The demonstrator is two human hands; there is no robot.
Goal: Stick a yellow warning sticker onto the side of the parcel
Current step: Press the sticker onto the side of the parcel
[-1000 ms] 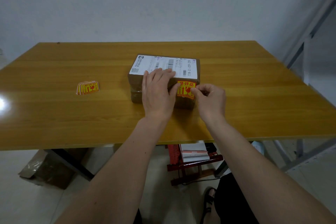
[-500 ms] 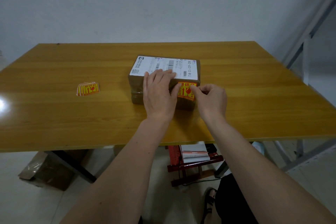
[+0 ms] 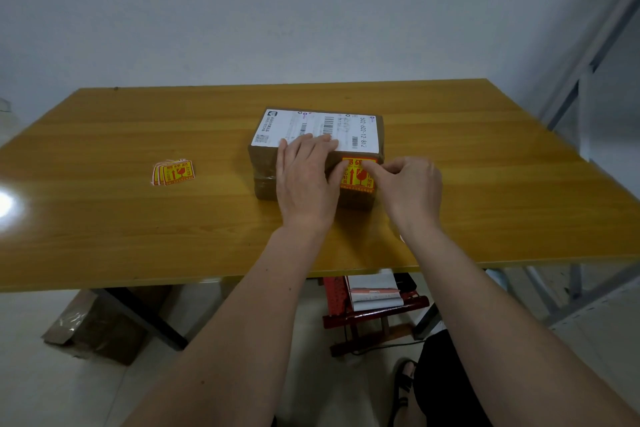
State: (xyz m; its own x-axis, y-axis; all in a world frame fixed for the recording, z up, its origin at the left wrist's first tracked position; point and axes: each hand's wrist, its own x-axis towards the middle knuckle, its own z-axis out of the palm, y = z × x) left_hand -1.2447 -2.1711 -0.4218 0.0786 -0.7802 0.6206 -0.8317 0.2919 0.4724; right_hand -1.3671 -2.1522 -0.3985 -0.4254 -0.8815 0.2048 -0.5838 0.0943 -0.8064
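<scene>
At the near edge of the scene, two bare forearms are reaching forward over the surface (image 3: 485,184) toward the parcel (image 3: 266,166), which is sitting a little right of centre, well back from the near rim.

The left hand (image 3: 304,184) is lying palm-down over the parcel's near top edge, its grip spread flat and closed on nothing; it appears to be steadying the box. The right hand (image 3: 412,187) is curling just right of it, thumb and forefinger drawn together at the right part of the yellow warning sticker (image 3: 356,175). Whether that grip is pinching the sticker's edge or only pressing on it cannot be told from this view.

The sticker is sitting on the near side face of the parcel, toward its right end, and appears to be lying flat against the cardboard. Judgement: the pressing-down step is in hand, with placement already made. The next move likely calls for firm smoothing across the sticker's right edge and corners, with the left hand bracing the box against sliding.

Farther back, the white shipping label (image 3: 311,128) is covering the parcel's top. Well apart to the left, a small stack of spare stickers (image 3: 173,172) is lying on the surface.
</scene>
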